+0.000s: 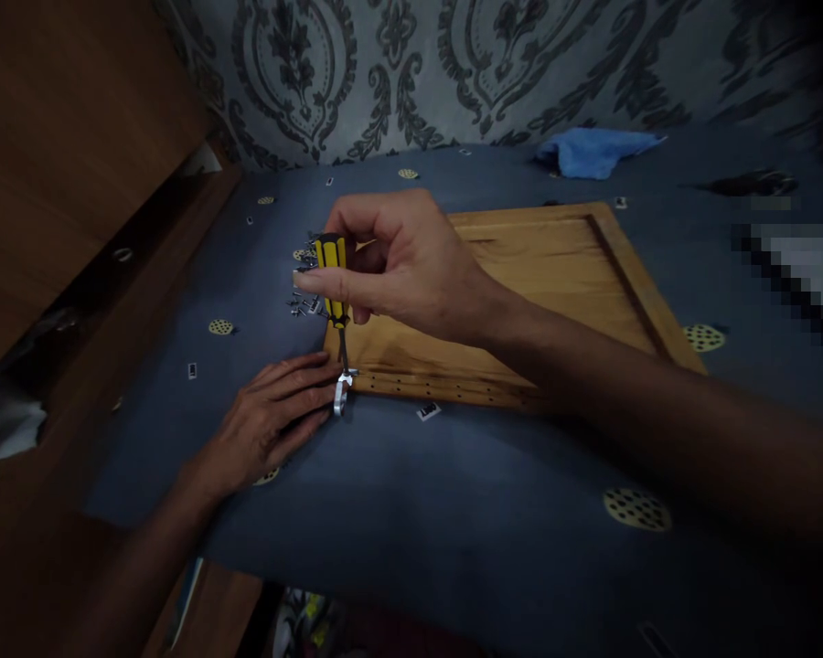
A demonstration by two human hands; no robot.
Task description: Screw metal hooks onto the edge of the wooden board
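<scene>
My right hand [411, 265] is closed round the yellow and black handle of a screwdriver [333, 274], which points almost straight down. Its tip meets a small silver metal hook [341, 395] at the near left corner of a wooden board [521, 283] with a raised rim. A row of small dark holes runs along the board's near edge. My left hand [271, 416] lies flat with fingers stretched out, their tips against the hook and the board's corner. Several loose screws [296, 303] lie beside the board, partly behind my right hand.
Under everything is a dark blue patterned cloth [453, 512]. A light blue rag [593, 153] lies at the back right near the patterned wall [398, 73]. Wooden furniture [61, 119] stands along the left side. A pixelated patch covers something at the far right.
</scene>
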